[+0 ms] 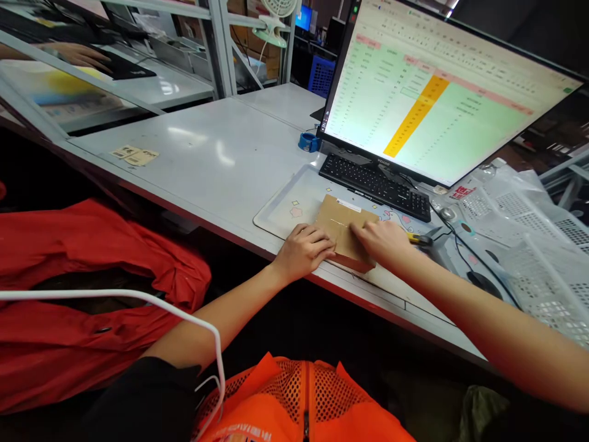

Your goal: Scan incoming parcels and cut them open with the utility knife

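A small brown cardboard box (343,230) with a white label strip lies on the patterned desk mat (285,205) near the table's front edge. My left hand (307,247) holds the box at its near left side, fingers bent over the edge. Over the right part of its top, my right hand (384,240) is closed, with fingertips pressed against the cardboard near a seam. Whatever those fingers may pinch is hidden. A yellow and black utility knife (419,239) lies just beyond my right wrist, partly covered by it.
Behind the box stand a black keyboard (375,184) and a monitor (442,98) showing a spreadsheet. A blue tape roll (308,142) sits left of them. White plastic baskets (543,264) and cables are at right. Paper tags (135,155) lie left; another person's hand (78,55) rests beyond the frame.
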Motion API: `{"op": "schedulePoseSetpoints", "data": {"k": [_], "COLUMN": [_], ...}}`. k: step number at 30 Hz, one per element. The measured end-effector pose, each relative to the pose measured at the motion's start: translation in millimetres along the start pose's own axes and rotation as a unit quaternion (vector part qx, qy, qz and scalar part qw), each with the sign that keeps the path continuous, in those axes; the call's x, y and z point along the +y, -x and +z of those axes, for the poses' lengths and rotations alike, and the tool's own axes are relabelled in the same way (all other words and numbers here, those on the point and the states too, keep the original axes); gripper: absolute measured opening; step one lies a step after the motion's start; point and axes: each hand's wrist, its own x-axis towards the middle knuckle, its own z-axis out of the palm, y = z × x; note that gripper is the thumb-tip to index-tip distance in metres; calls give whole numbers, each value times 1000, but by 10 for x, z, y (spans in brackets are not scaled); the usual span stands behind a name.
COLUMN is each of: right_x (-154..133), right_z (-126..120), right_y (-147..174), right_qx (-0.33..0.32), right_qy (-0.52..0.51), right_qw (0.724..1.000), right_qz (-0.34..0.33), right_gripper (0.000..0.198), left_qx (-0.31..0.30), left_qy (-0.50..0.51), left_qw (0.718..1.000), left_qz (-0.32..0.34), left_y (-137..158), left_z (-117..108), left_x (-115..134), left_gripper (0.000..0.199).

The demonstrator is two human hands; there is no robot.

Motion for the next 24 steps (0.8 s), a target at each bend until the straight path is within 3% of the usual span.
{"op": "schedulePoseSetpoints", "data": {"k": [2,5,8,11,13,15,19,21,24], "right_x": [203,495,660,716,691,570,-14,-355,-668], "right_z": [223,759,1346,1693,1711,1576,1147,1004,935], "right_y": [250,586,766,753,681,607,506,457,380], "right_qx": [-41,-84,0,112,159,221,336,335,315], "right_qy": [6,-28,-114,-181,-213,-266,-372,-363,-333], "right_qw": [998,989,974,951,938,916,863,869,888], "right_qz": [38,120,198,224,224,205,63,19,29], "right_gripper": [45,51,53,52,51,50,46,50,52], "left_qx": [-3,-5,-25,-53,-65,-85,-160,-201,-256], "left_qy": [1,6,-6,-32,-49,-69,-103,-105,-59], "left_qw": [1000,1000,1000,998,997,994,982,974,965], "left_qz": [-3,-7,-8,-9,-9,-1,20,10,2], "left_y": [-2,-11,-31,-56,-64,-56,-32,-93,-383], "left_z": [-1,-10,-17,-31,-64,-126,-298,-363,-366], "left_x": [-3,-5,-6,19,88,220,549,604,418], "left_gripper": [16,16,17,19,20,20,27,33,39]}}
